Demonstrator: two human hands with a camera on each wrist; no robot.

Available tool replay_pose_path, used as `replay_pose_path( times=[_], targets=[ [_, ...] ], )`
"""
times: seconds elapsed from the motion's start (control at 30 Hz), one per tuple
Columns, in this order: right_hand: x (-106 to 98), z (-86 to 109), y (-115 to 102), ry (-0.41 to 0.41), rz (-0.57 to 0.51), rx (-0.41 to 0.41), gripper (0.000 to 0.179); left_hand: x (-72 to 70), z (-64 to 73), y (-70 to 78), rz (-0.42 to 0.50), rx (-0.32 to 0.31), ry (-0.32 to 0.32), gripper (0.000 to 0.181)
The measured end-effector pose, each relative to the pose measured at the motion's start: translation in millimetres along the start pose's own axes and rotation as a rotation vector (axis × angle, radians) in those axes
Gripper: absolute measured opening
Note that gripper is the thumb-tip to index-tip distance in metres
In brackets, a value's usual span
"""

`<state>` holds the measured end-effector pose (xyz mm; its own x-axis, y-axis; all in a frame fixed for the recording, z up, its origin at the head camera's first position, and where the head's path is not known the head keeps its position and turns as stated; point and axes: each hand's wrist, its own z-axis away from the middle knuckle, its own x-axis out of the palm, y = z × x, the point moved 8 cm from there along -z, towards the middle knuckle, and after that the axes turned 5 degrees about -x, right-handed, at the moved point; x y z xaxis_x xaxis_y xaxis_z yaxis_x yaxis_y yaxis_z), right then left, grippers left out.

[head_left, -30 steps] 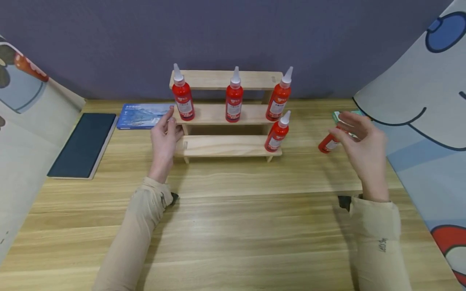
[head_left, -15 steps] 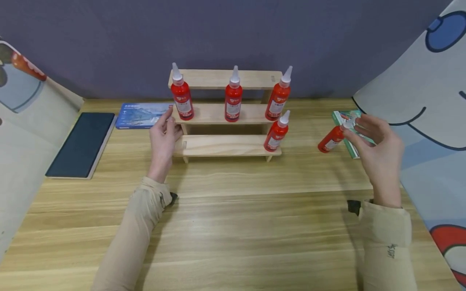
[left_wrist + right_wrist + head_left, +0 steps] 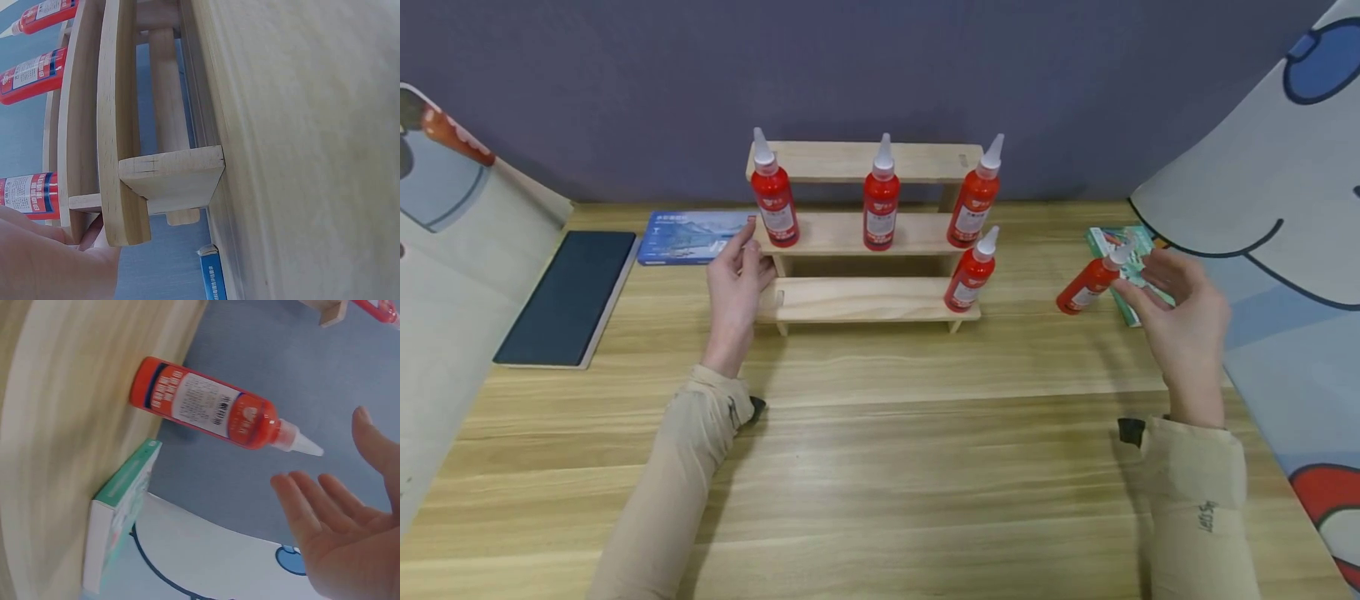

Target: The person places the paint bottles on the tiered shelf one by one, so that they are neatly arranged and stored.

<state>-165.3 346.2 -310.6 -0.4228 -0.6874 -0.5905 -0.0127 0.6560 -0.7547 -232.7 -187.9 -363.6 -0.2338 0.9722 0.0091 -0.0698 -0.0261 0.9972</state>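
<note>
A stepped wooden display rack (image 3: 865,300) stands at the table's back. My left hand (image 3: 734,287) holds its left end; in the left wrist view its fingers go in around the end of the middle tier (image 3: 78,156), partly hidden. Three red bottles with white pointed nozzles stand on the middle tier: left (image 3: 777,204), centre (image 3: 881,208) and right (image 3: 973,208). Another red bottle (image 3: 969,279) is at the right end of the lowest tier. Right of the rack, a red bottle (image 3: 200,403) stands upright on the table. My right hand (image 3: 344,519) is close to its nozzle, thumb and fingers apart.
A green and white box (image 3: 125,487) lies behind the table bottle, near the right-hand cartoon panel. Left of the rack are a blue flat box (image 3: 696,237) and a dark notebook (image 3: 568,300). A dark partition (image 3: 880,67) rises behind the rack.
My right hand has moved right from over the table bottle's top to beside its nozzle, uncovering the bottle and green box. My left hand has stayed at the rack.
</note>
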Motion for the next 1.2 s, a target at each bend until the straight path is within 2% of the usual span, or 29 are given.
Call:
replay_pose_path(
  times=[0.2, 0.53, 0.9, 1.2],
  targets=[
    [5.6, -6.6, 12.3, -0.026, 0.022, 0.025, 0.063, 0.2, -0.6, -0.1, 0.007, -0.001, 0.002, 0.047],
    [24.7, -13.4, 29.7, -0.158, 0.024, 0.066, 0.077, -0.8, -1.2, -0.6, -0.006, -0.008, 0.015, 0.046],
    [34.2, -19.7, 33.7, -0.18, 0.016, 0.015, 0.073, 0.8, -1.5, -1.7, 0.001, -0.009, 0.011, 0.047],
    [41.7, -22.6, 38.5, -0.214, 0.006, 0.036, 0.074, 0.0, -1.7, -1.5, -0.008, -0.01, 0.012, 0.047]
  ],
)
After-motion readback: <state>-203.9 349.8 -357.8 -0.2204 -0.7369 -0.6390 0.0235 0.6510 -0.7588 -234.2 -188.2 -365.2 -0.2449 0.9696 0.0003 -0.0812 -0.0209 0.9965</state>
